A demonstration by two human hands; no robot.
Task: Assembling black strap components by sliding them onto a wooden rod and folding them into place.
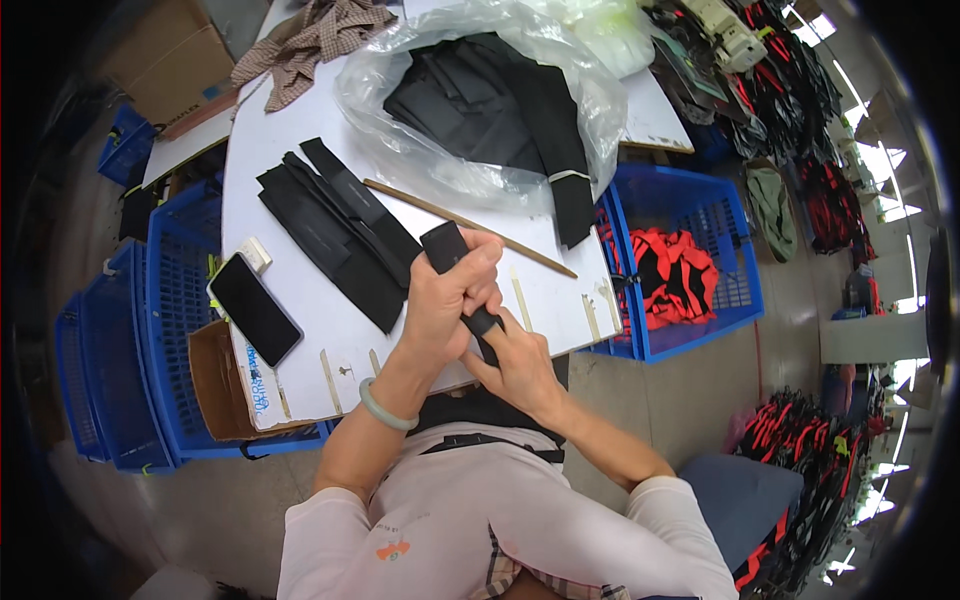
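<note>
Close in front of me, over the table's near edge, a folded black fabric strip (442,246) runs slantwise through both hands. My left hand (450,295) is closed around its upper part, a pale bangle on that wrist. Just below, my right hand (518,368) grips the lower part, thumb and fingers pressed to the cloth. Part of the strip is hidden by the fingers. Beyond my left hand, several flat black fabric strips (330,240) lie side by side on the white table (300,375). A thin wooden stick (475,227) rests diagonally past them.
A clear plastic bag (365,100) at the back holds folded black fabric (465,105). At left lie a phone (256,310) and checked cloth (300,60). A cardboard box (215,385) and blue crates (165,320) flank the table; the right crate (700,342) holds red-black pieces (675,275).
</note>
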